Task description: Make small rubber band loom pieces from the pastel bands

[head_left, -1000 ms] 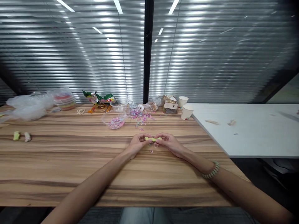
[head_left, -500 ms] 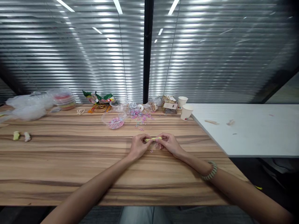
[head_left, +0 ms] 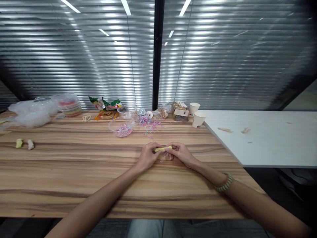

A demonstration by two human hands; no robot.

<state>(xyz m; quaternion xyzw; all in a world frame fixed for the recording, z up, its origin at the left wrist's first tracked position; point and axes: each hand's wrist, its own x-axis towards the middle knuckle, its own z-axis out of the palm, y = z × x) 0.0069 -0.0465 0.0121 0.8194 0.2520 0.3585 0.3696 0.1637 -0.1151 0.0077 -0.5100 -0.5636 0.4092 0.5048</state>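
Yellow strip spans our left hand and right hand, each grip pinched toward one end, seemingly to steady it over the wooden surface.

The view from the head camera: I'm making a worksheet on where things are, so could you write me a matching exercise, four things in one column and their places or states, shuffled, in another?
Column one
1. Yellow strip
2. Clear bowl
3. Beaded bracelet
4. Nearer paper cup

Column two
A. Around the right forearm
B. On the wooden table, beside the white table
C. Held between left hand and right hand
D. Holding small pinkish pieces

Pairs: 1-C, 2-D, 3-A, 4-B
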